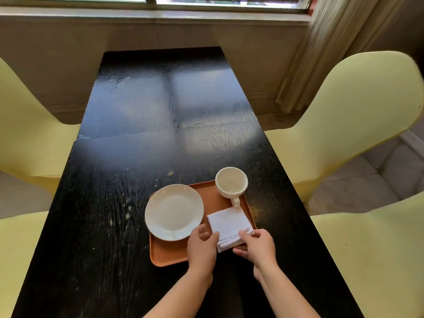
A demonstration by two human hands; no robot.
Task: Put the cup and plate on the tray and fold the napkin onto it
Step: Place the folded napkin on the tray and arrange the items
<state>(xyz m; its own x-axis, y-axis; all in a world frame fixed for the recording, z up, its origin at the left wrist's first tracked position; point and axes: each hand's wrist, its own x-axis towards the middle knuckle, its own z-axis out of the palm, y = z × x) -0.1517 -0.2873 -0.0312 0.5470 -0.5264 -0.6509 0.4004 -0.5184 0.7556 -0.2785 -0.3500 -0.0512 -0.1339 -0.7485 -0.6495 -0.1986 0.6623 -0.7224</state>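
Tray (169,254): orange, rectangular, lying near the table's (142,111) near right part, its long axis running from you toward the window, turned slightly clockwise. Its near right corner is hidden under your hands.

Plate (174,211): white, round, empty, resting on the tray's left half; its left rim overhangs the tray's left edge.

Cup (231,182): white, upright, empty, at the tray's far right corner, its rim reaching past the tray's far edge. Its handle (235,201) points toward you, ending just beside the napkin's far edge.

Napkin (230,226): white, folded to a small square of several layers, lying on the tray's right side between cup and your hands, rotated slightly so one corner points toward the cup handle. The stacked layers show at its near edge.

Your left hand (202,247): curled at the napkin's near left corner, fingers touching its edge; whether it pinches the cloth you cannot tell.

Your right hand (257,246): thumb on top of the napkin's near right corner, fingers below it, pinching the layers.

Surroundings: dark wood table, a small speck (170,173) beyond the tray; pale yellow chairs (344,111) on both sides, cut off by the frame; curtain (332,42) at the far right; windowsill (137,12) beyond. The far tabletop is washed by glare.
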